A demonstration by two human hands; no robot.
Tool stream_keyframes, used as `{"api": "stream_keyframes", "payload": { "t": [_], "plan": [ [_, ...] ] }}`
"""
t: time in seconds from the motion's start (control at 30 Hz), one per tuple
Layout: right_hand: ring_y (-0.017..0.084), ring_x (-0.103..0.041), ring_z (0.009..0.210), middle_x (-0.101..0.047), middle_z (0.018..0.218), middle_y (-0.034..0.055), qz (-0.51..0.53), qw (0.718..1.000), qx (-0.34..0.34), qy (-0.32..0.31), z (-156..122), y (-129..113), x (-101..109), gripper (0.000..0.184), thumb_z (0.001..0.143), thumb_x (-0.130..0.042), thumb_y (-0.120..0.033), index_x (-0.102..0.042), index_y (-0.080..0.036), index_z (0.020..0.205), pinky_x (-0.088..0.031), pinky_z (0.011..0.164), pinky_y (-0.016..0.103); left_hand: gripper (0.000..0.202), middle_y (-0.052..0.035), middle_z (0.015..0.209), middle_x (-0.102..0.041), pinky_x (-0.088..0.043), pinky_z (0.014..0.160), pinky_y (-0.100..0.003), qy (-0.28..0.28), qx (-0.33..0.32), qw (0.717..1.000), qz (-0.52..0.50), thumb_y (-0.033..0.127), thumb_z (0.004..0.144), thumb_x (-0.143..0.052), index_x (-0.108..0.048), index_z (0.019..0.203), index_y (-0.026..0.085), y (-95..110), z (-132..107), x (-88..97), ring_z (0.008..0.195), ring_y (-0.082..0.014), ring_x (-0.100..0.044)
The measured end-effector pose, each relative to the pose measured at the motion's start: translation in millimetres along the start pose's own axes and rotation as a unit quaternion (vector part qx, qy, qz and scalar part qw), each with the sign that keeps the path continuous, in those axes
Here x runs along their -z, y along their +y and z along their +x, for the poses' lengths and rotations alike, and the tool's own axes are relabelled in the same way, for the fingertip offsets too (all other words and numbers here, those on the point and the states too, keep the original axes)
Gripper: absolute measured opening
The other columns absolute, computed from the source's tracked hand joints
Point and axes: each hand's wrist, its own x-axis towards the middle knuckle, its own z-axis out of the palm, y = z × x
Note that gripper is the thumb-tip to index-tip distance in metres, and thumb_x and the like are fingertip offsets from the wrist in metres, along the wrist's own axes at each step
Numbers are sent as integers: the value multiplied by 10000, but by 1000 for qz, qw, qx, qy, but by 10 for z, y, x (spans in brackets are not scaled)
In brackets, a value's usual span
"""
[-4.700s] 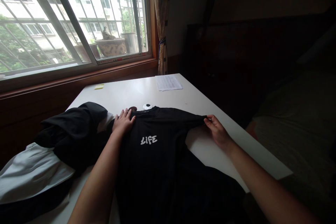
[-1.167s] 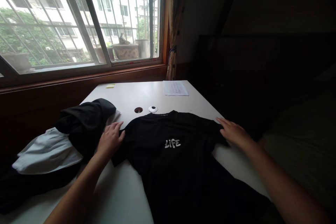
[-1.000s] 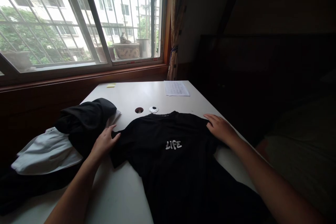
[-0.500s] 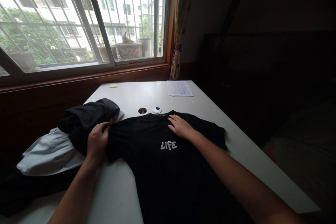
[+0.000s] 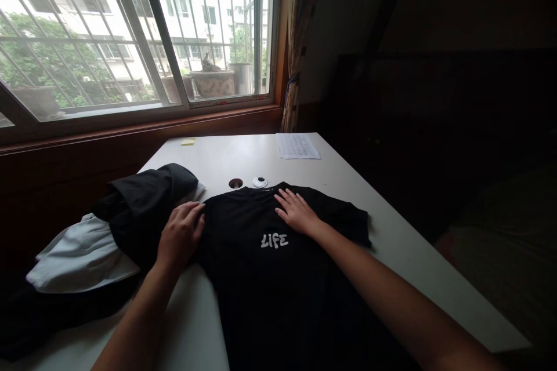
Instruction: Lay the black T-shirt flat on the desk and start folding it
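"Two hands on the garment?" asked the first inspector.

"Both. The black T-shirt (image 5: 278, 284) lay front up on the white surface (image 5: 217, 156), collar toward the window (image 5: 130, 35), its lower part running out of the bottom of the view. The right hand (image 5: 296, 213) rested palm down on the chest, between the collar and the white lettering. The left hand (image 5: 178, 235) lay on the shirt's left sleeve, just beside a heap of dark clothing (image 5: 143, 203)."

"State of the fingers?"

"Released on both hands: extended, slightly spread, pressing flat. Nothing was pinched or lifted."

"Step in hand, in your judgement?"

"Flattening. The cloth was being held smooth against the surface, body and sleeve."

"What would further handling call for?"

"A proper pinch on the sleeve edge, as flat palms cannot lift it. The left sleeve sat against the dark heap, which lay over a white cloth (image 5: 73, 261); the two blacks were hard to separate by eye, so care at that edge."

"Other items?"

"A sheet of paper (image 5: 298, 145) and a yellow note (image 5: 188, 141) at the far side, well apart; a round hole (image 5: 235, 183) and a small cap (image 5: 260, 182) just beyond the collar."
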Motion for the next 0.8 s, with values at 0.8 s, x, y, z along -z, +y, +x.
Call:
{"api": "stream_keyframes", "payload": {
  "t": [0.8],
  "plan": [
    [225, -130, 1575, -161, 1708, 15, -16, 997, -75, -2, -243, 812, 93, 757, 1011, -205, -676, -259, -243, 1630, -152, 1274, 473, 576, -5, 1667, -243, -206, 1249, -576, -265, -58, 962, 19, 509, 1050, -433, -357, 1578, 292, 257, -151, -474, 1554, -288, -190]
  ]
}}
